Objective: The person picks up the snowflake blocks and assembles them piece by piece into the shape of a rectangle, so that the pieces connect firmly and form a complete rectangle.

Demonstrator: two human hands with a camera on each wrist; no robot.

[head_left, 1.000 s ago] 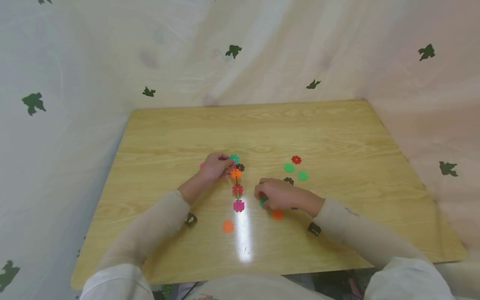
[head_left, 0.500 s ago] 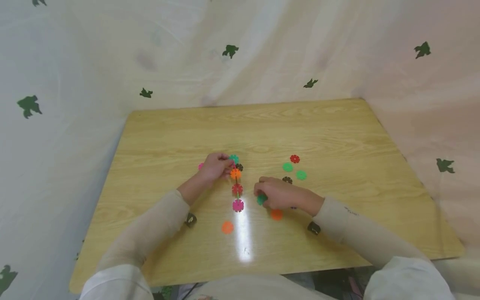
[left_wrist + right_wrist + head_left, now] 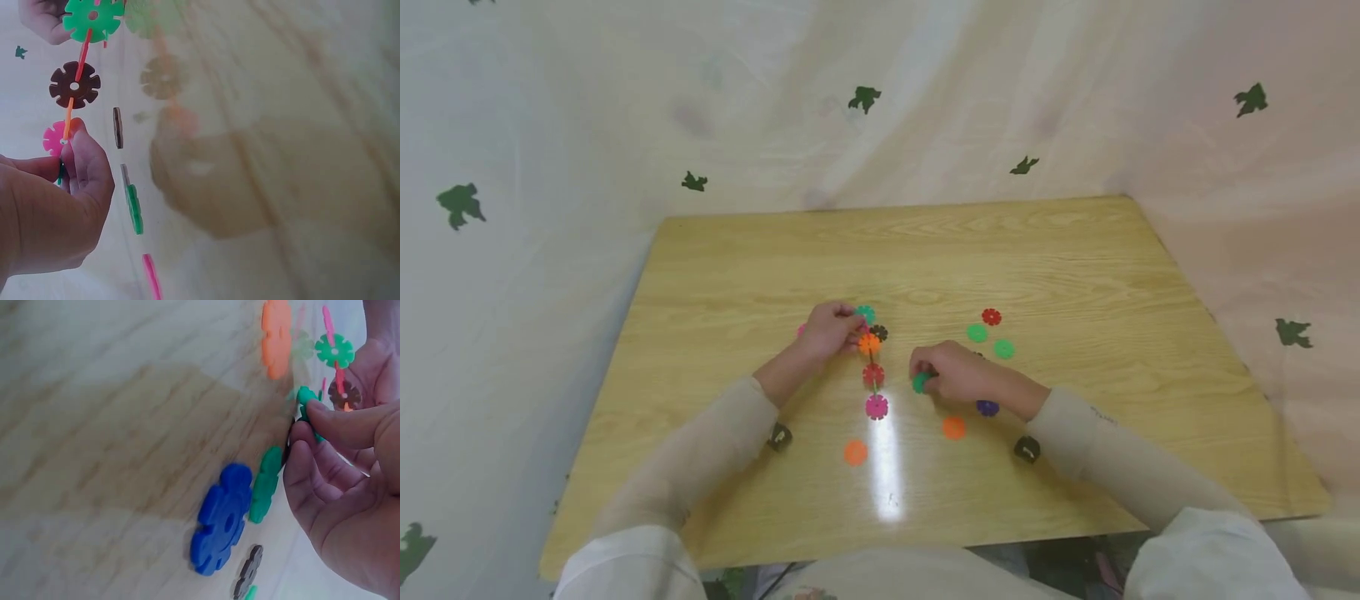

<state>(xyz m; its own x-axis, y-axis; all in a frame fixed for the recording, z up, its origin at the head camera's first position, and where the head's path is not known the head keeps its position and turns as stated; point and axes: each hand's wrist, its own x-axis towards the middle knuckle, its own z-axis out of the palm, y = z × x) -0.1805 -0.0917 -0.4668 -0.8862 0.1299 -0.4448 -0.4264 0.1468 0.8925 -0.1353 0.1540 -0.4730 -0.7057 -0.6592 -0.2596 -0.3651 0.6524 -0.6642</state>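
In the head view, my left hand (image 3: 831, 332) pinches the far end of a chain of slotted flower-shaped plastic discs. An orange disc (image 3: 869, 344), a red disc (image 3: 873, 375) and a magenta disc (image 3: 876, 407) run down it toward me, and a teal disc (image 3: 866, 314) shows just past the fingertips. The left wrist view has a green disc (image 3: 94, 15) and a brown disc (image 3: 75, 85) linked edge to face in the chain. My right hand (image 3: 958, 371), right of the chain, pinches a green disc (image 3: 306, 400) between thumb and fingers, close to the table.
Loose discs lie on the wooden table (image 3: 760, 267): a blue one (image 3: 988, 408) beneath the right wrist, orange ones (image 3: 855, 452) nearer me, and a red one (image 3: 992, 317) with two light green ones (image 3: 977, 333) at right. Patterned cloth (image 3: 925, 108) surrounds the table.
My right hand has shifted slightly away from me, carrying the green disc, and the blue disc beneath its wrist shows more. The left hand and the chain hold nearly still.
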